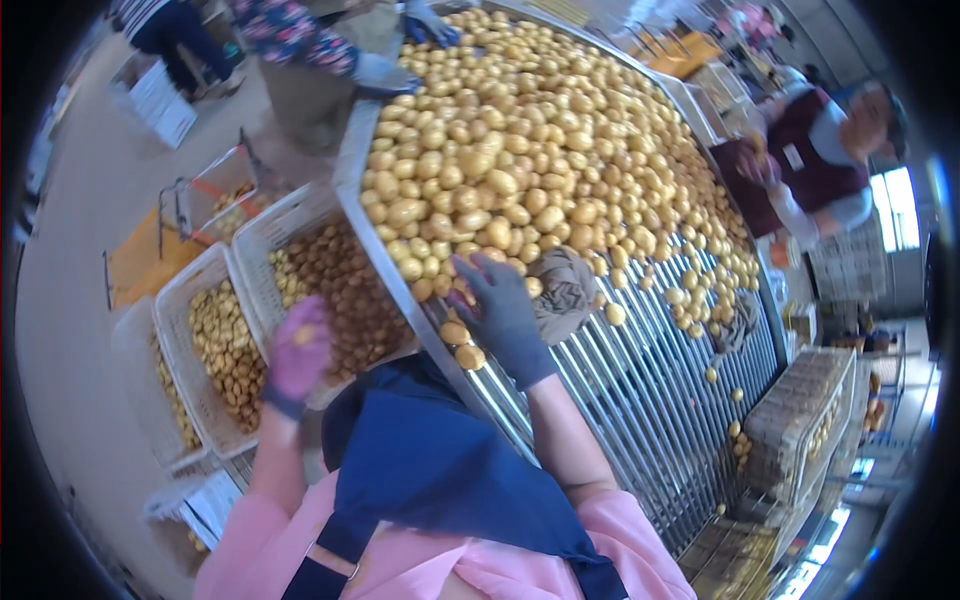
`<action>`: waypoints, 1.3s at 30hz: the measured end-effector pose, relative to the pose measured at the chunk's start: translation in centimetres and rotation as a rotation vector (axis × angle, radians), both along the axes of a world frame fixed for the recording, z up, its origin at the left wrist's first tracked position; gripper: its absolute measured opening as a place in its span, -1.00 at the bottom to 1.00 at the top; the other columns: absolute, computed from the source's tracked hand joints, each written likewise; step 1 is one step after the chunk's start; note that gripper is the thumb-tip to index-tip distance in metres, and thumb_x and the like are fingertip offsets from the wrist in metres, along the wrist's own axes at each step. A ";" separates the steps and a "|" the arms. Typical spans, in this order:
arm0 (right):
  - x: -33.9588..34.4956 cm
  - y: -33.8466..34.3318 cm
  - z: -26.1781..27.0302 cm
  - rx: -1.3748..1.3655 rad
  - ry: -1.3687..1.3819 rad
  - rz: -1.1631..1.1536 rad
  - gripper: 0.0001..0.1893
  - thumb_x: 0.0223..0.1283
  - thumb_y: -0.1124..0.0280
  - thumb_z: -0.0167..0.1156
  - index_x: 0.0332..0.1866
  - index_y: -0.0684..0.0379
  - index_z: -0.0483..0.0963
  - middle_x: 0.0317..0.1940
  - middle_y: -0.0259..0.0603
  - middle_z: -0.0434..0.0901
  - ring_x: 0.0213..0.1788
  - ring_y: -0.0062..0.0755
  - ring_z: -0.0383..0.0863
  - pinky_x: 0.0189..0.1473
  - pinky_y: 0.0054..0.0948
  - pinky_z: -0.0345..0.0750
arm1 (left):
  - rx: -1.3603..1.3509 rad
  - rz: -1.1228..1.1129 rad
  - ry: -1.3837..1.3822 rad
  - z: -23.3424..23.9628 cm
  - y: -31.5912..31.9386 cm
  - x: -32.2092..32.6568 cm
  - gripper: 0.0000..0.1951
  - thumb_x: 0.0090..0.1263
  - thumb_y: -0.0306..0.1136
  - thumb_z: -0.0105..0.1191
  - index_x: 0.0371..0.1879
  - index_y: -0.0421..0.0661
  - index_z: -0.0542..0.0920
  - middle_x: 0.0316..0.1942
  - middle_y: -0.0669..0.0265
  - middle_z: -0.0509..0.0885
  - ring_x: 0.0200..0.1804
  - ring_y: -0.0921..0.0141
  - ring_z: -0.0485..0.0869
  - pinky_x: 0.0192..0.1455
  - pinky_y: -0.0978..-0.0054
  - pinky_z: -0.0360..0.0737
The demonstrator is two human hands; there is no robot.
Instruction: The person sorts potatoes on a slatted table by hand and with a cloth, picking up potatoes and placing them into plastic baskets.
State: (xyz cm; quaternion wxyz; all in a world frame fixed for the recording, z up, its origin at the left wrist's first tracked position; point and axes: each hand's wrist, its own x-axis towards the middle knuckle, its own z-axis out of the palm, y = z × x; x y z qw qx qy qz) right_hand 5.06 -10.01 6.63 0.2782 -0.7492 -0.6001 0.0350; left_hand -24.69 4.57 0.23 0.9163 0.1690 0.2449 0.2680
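Observation:
Small yellow potatoes (pixel 517 142) lie heaped on a metal roller table (pixel 637 390) before me. My right hand (pixel 504 319), in a grey glove with purple fingertips, reaches over its near metal rim onto the front potatoes. Its palm is hidden, so I cannot see whether it grips one. Two loose potatoes (pixel 470 357) lie on the rollers beside its wrist. My left hand (pixel 298 352), blurred, hovers over the left crates with its purple palm side showing. A small yellowish potato (pixel 303 335) appears held in it. Below it, a white plastic crate (pixel 251 247) holds brownish and yellow potatoes.
Another white crate (pixel 169 330) of potatoes stands farther left. Crumpled grey cloths (pixel 562 292) lie on the rollers. A co-worker's gloved hands (pixel 386 75) rest at the far left rim; another person (pixel 810 157) stands across the table. Stacked crates (pixel 802 420) stand right.

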 end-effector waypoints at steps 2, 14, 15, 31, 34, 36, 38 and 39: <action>2.9 -3.4 0.2 -0.130 -0.179 -0.189 -0.35 -0.02 0.17 0.34 0.28 -0.09 0.37 0.19 -0.07 0.36 0.20 0.03 0.33 0.20 0.00 0.28 | -0.265 0.183 -0.224 -2.3 2.7 -7.9 -0.63 0.53 -0.24 -0.14 0.21 -0.15 0.41 -0.19 0.31 0.63 -0.30 0.48 0.62 -0.35 0.65 0.59; 8.6 -9.2 -3.9 0.136 0.582 -0.741 -0.68 -0.07 0.45 0.21 -0.12 0.18 0.47 -0.29 -0.19 0.57 -0.25 -0.31 0.56 -0.18 -0.39 0.52 | 1.001 0.196 0.821 -2.5 4.0 2.5 -0.60 0.46 -0.27 -0.04 0.19 -0.24 0.43 0.12 0.18 0.51 0.13 0.37 0.51 0.23 0.45 0.44; 8.7 -11.2 -2.7 0.339 0.816 -0.808 -0.73 -0.04 0.46 0.17 -0.15 0.16 0.49 -0.31 -0.29 0.54 -0.30 -0.44 0.51 -0.21 -0.45 0.49 | 0.814 0.173 0.742 0.6 2.8 7.3 -0.61 0.45 -0.26 -0.03 0.15 -0.24 0.47 0.12 0.18 0.51 0.12 0.36 0.51 0.24 0.46 0.43; 17.3 -22.5 3.3 0.007 0.273 -0.795 -0.68 0.29 0.38 0.13 0.12 0.18 0.50 0.10 -0.07 0.53 0.06 -0.22 0.60 0.07 -0.33 0.55 | 2.286 -0.556 0.313 3.0 -5.5 42.9 -0.56 0.39 -0.04 0.04 0.18 0.05 0.50 0.25 0.15 0.44 0.36 0.12 0.30 0.41 0.12 0.14; 23.2 -17.6 -1.9 -0.064 0.082 -0.753 -0.64 0.22 0.31 0.16 0.12 0.12 0.47 -0.05 -0.04 0.53 -0.05 -0.01 0.55 0.01 -0.16 0.50 | 2.414 -0.527 0.586 0.4 -7.3 46.6 -0.51 0.31 0.10 0.03 0.13 0.12 0.55 0.26 0.16 0.41 0.32 0.05 0.30 0.39 0.07 0.13; 27.0 -16.7 -6.0 -0.159 -0.003 -0.849 -0.65 0.17 0.26 0.18 0.06 0.09 0.45 -0.10 -0.05 0.51 -0.07 -0.01 0.53 -0.03 -0.11 0.50 | 2.417 -0.530 0.451 0.4 -9.3 46.1 -0.61 0.23 0.04 0.10 -0.08 0.07 0.63 0.01 0.21 0.54 0.15 0.14 0.42 0.20 0.11 0.32; 27.4 -14.1 -7.6 -0.175 0.004 -0.975 -0.71 0.16 0.26 0.17 -0.05 0.10 0.42 -0.16 -0.05 0.50 -0.07 -0.03 0.53 -0.07 -0.12 0.52 | 2.461 -0.685 0.284 0.1 -10.1 43.7 -0.76 0.11 -0.08 0.16 -0.43 0.02 0.59 -0.40 0.33 0.51 -0.19 0.24 0.48 -0.21 0.19 0.45; 27.0 -12.7 -8.2 -0.124 0.007 -1.023 -0.74 0.16 0.27 0.17 -0.09 0.11 0.40 -0.18 -0.05 0.50 -0.07 -0.04 0.53 -0.08 -0.12 0.52 | 2.343 -0.495 0.033 -0.8 -10.2 41.1 -0.77 0.12 -0.11 0.15 -0.49 0.00 0.54 -0.42 0.30 0.48 -0.22 0.22 0.49 -0.27 0.18 0.44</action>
